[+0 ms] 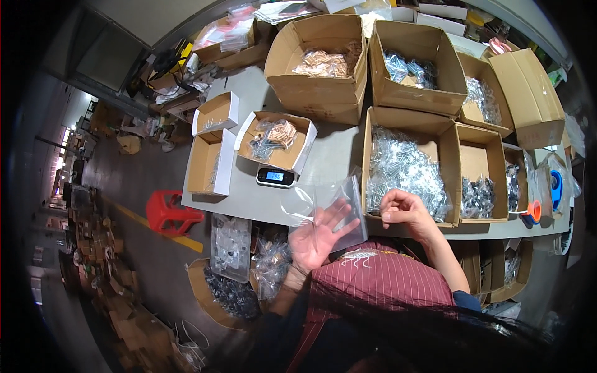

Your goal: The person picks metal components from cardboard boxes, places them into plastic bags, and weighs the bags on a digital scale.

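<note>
presently, at lower centre of frame, the left hand (pixel 313 241) is palm up, fingers spread against a clear plastic bag (pixel 354 231); the right hand (pixel 408 214), further right, has fingers curled toward the thumb, contents not discernible; left of centre, a lit scale (pixel 275 177) adjoins a small open box (pixel 268 161)

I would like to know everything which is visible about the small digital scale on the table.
The scale is a small, low device with a pale front edge and a dark panel, plastic by its look. Its display is lit, with digits on blue. It lies flat on the grey table, display toward the person. An open cardboard tray seems to rest on it, hiding most of its top. Neither the left hand nor the right hand touches it.
</note>
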A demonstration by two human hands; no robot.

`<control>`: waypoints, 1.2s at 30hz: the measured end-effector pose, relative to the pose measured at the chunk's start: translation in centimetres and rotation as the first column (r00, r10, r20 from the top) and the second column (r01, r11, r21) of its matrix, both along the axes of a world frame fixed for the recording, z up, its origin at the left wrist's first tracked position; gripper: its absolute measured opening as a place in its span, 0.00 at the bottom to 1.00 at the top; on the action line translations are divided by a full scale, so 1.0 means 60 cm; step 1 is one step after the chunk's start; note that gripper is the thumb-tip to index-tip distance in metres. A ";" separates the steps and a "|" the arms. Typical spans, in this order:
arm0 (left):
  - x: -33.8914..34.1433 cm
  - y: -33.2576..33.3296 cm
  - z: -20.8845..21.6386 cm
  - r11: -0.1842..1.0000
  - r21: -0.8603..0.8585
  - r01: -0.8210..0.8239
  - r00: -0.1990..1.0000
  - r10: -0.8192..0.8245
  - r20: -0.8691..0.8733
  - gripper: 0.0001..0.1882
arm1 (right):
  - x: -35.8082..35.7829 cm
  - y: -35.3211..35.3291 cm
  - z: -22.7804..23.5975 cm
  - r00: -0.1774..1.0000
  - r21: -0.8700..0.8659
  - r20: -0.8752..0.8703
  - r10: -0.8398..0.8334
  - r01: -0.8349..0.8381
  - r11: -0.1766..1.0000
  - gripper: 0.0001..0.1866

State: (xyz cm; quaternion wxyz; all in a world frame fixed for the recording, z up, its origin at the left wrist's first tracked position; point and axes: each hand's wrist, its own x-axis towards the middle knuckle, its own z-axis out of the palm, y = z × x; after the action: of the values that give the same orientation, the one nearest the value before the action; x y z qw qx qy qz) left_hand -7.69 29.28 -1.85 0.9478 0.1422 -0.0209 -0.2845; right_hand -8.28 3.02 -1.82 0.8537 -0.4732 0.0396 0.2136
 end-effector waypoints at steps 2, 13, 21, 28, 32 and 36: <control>-0.013 0.009 -0.021 1.000 0.025 -0.001 0.999 0.002 -0.052 0.07 | -0.007 -0.012 0.006 0.999 -0.027 -0.009 0.043 -0.043 0.999 0.13; -0.029 -0.073 -0.002 0.951 -0.151 0.270 0.962 -0.261 0.077 0.07 | -0.039 -0.025 0.008 0.980 -0.099 -0.101 0.170 -0.180 0.979 0.18; -0.056 -0.086 -0.015 0.990 0.012 0.141 0.989 -0.140 -0.050 0.07 | -0.062 -0.090 0.035 0.988 -0.040 -0.068 0.136 -0.139 0.990 0.07; -0.043 -0.061 -0.020 0.054 0.789 -0.612 0.779 0.210 0.590 0.10 | -0.100 -0.151 0.048 1.000 -0.177 0.030 0.000 0.005 0.984 0.08; -0.071 -0.140 0.057 0.012 0.709 -0.705 0.709 0.040 0.704 0.07 | -0.125 -0.170 0.008 0.935 -0.427 0.349 -0.060 0.215 0.878 0.12; -0.092 -0.270 0.114 0.120 0.741 -0.661 0.581 -0.542 0.607 0.07 | -0.147 -0.173 0.038 0.841 -0.590 0.528 0.116 0.265 0.763 0.12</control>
State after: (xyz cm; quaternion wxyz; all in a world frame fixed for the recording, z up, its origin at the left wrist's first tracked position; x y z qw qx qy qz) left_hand -13.21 13.11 4.97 0.4739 0.8419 -0.2483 -0.0710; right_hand -17.12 -7.35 0.44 0.6237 -0.7739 -0.1098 0.0107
